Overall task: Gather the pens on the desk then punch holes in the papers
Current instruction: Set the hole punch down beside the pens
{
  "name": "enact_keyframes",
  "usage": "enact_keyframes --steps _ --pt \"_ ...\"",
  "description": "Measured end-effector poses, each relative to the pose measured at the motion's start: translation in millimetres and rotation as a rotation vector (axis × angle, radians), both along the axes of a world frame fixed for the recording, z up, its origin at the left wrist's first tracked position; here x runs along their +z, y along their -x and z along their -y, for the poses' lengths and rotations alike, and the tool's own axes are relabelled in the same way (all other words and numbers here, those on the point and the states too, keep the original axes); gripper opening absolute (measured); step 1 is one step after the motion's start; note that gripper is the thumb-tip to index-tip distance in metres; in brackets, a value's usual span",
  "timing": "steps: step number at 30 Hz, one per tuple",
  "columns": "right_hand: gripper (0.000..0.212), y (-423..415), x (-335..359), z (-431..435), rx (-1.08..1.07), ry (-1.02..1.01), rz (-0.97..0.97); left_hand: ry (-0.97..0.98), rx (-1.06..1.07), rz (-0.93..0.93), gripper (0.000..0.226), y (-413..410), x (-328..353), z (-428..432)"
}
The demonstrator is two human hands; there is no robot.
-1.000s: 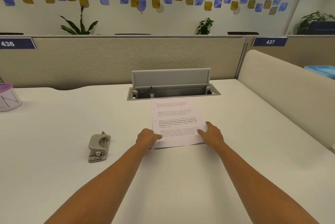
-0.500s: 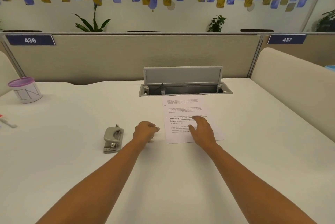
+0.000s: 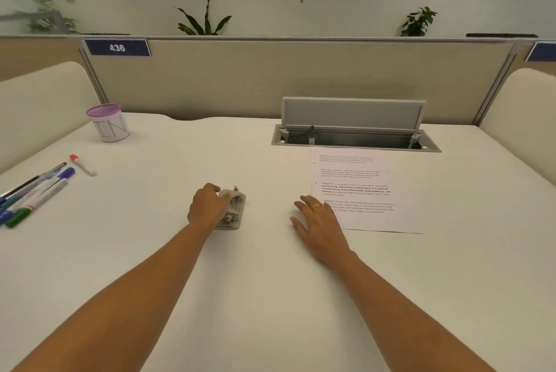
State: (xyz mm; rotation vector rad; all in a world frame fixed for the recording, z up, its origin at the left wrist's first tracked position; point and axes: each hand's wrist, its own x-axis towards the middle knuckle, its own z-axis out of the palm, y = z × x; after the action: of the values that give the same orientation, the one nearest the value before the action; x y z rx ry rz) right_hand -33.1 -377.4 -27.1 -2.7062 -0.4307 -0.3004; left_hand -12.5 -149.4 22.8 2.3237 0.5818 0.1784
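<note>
A grey hole punch [image 3: 233, 211] lies on the white desk [image 3: 270, 281] near the middle. My left hand [image 3: 207, 206] is curled over its left side, gripping it. My right hand [image 3: 319, 219] rests flat on the desk with fingers spread, holding nothing, its fingertips at the lower left corner of the printed papers [image 3: 358, 188]. Several pens and markers [image 3: 33, 191] lie in a loose bunch at the far left edge. A small red-capped pen [image 3: 81, 164] lies apart from them.
A white cup with a purple rim [image 3: 109, 123] stands at the back left. An open grey cable hatch [image 3: 355, 130] sits in the desk behind the papers. Beige partitions close the back and both sides.
My left hand has moved left from beside the papers onto the hole punch and closed on it. My right hand slid off the sheet to its corner. The view has turned left, revealing the pens.
</note>
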Motion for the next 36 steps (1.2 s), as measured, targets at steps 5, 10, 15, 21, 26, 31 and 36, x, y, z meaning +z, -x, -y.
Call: enact_keyframes --steps 5,10,15,21,26,31,36 --pt "0.044 1 0 1 -0.025 -0.050 0.013 0.232 0.005 0.036 0.016 0 -3 -2" --pt "0.043 1 0 1 -0.023 -0.046 0.038 0.523 0.160 0.192 0.027 -1 1 -10" --pt "0.042 3 1 0 -0.020 -0.045 0.035 0.441 0.124 0.057 0.011 2 1 -26" --pt "0.041 3 1 1 -0.019 -0.060 0.044 0.474 0.126 0.151 0.011 5 -1 -24" --pt "0.039 4 1 1 -0.030 -0.069 0.043 0.406 0.110 0.040 0.011 9 -3 -18" --pt "0.039 4 0 0 -0.037 -0.076 0.041 0.971 0.280 0.152 0.015 11 10 -17" --pt "0.038 4 0 0 -0.045 -0.075 0.048 1.596 0.210 0.130 0.030 26 24 -19"
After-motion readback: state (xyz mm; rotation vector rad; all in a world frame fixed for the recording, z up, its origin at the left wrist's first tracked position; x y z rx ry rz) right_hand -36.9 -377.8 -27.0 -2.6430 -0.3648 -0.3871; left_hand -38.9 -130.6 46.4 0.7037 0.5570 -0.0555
